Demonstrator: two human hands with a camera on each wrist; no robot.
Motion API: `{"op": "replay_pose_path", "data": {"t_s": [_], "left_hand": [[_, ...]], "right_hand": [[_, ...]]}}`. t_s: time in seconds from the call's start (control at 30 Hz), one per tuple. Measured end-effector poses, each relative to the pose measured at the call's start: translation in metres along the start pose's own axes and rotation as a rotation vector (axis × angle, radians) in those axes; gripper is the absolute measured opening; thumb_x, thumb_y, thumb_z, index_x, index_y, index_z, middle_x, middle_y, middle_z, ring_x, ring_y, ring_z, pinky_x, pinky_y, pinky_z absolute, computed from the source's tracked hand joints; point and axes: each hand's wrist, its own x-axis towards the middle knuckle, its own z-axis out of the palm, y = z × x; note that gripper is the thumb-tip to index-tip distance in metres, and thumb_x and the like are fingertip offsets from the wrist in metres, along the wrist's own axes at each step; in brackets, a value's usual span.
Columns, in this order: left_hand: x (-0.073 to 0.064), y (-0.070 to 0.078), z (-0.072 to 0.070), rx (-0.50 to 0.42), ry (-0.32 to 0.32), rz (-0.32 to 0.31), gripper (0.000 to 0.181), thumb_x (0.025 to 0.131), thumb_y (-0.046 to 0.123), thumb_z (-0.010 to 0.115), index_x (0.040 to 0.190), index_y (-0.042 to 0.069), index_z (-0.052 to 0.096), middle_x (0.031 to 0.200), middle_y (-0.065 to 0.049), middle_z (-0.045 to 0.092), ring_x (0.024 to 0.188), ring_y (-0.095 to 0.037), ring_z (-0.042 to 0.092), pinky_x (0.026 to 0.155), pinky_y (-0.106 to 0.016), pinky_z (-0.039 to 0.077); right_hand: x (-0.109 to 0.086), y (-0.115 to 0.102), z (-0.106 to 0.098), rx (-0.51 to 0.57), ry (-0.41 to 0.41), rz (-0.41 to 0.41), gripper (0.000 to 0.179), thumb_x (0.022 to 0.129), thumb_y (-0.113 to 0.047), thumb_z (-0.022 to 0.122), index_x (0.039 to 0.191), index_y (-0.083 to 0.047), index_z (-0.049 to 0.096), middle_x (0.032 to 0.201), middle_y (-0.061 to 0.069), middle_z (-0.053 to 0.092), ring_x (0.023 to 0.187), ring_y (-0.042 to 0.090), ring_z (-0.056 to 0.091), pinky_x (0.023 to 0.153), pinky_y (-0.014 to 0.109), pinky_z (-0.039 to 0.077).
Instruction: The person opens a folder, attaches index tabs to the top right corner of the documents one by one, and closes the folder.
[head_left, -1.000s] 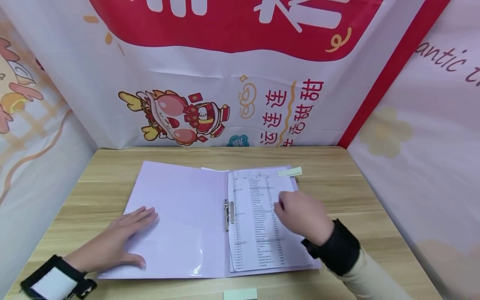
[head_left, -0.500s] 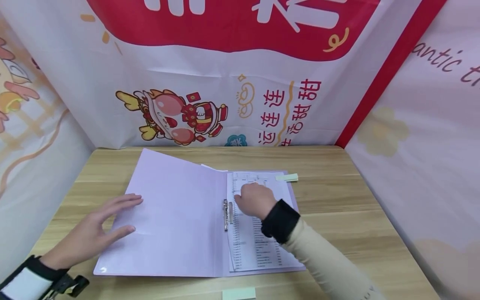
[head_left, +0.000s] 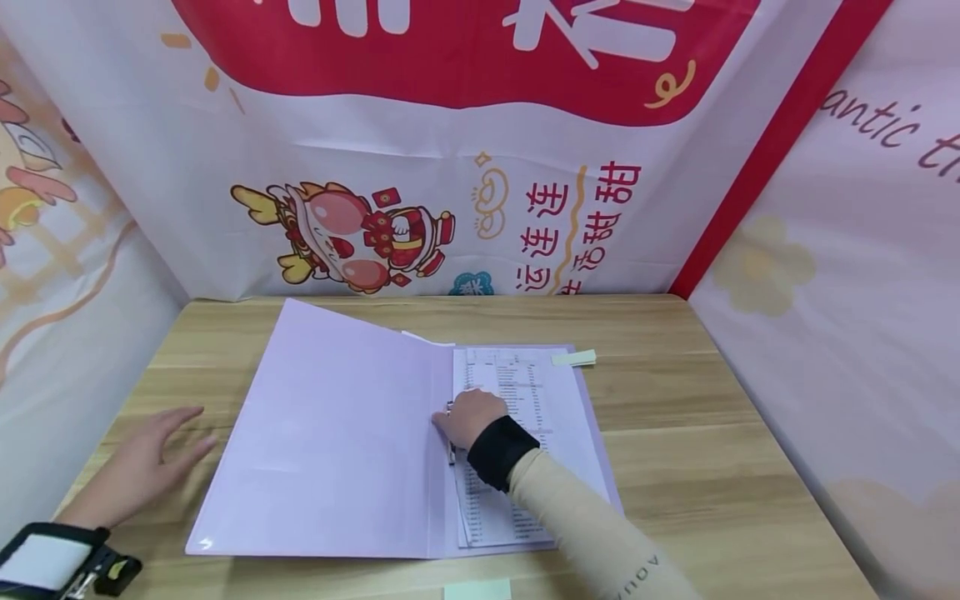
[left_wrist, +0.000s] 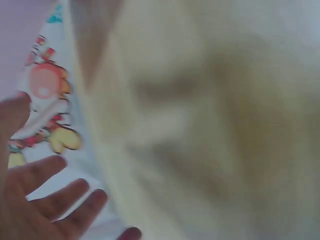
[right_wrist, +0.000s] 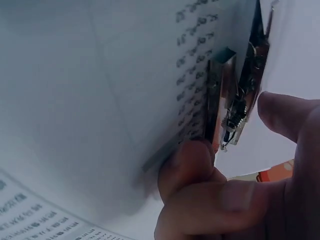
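A light purple folder (head_left: pixel 330 450) lies spread on the wooden table, its left cover tilted up a little. Printed sheets (head_left: pixel 517 383) rest on its right side, beside the spine's metal lever clip (right_wrist: pixel 222 85). My right hand (head_left: pixel 472 417) is at this clip. In the right wrist view, curled fingers (right_wrist: pixel 192 162) reach the clip's near end, with the thumb on its other side. Most of the clip is hidden by that hand in the head view. Left of the folder's edge, my left hand (head_left: pixel 146 462) hovers over the table with fingers spread, holding nothing.
Pale green sticky strips (head_left: pixel 573 358) stick out at the folder's top right corner. A pale green sticky pad (head_left: pixel 477 590) lies at the front edge. Printed cloth (head_left: pixel 360 133) hangs behind the wooden table (head_left: pixel 675 400) and along both sides.
My left hand has lifted off the folder's cover and drawn left, and the cover has risen somewhat. My right hand has moved left across the sheets to the metal clip.
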Motion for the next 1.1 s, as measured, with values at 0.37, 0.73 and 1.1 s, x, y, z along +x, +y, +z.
{"op": "replay_pose_path", "data": {"t_s": [0.37,0.73,1.1], "left_hand": [[-0.01,-0.022,0.027,0.252,-0.203,-0.14,0.085,0.082,0.046,0.08,0.14,-0.008,0.049,0.14,-0.045,0.036,0.119,-0.067,0.038,0.075,-0.083,0.038],[-0.008,-0.013,0.03,0.257,-0.21,-0.176,0.085,0.081,0.037,0.083,0.142,-0.009,0.046,0.142,-0.045,0.031,0.122,-0.067,0.034,0.08,-0.083,0.035],[-0.013,0.009,0.029,0.117,-0.17,-0.123,0.066,0.089,0.019,0.074,0.14,-0.014,0.047,0.139,-0.047,0.037,0.123,-0.067,0.036,0.089,-0.081,0.034]], "right_hand": [[-0.006,-0.006,0.0,-0.032,0.052,-0.015,0.037,0.094,-0.036,0.058,0.073,-0.008,0.07,0.069,0.008,0.065,0.057,0.02,0.058,0.053,0.036,0.052],[-0.002,-0.012,0.007,-0.035,0.096,0.065,0.034,0.088,-0.031,0.066,0.062,-0.008,0.064,0.065,0.007,0.064,0.057,0.019,0.061,0.052,0.035,0.052],[-0.003,-0.012,-0.001,-0.037,0.073,0.041,0.035,0.086,-0.032,0.068,0.062,-0.007,0.062,0.064,0.007,0.061,0.057,0.02,0.058,0.053,0.035,0.051]]}}
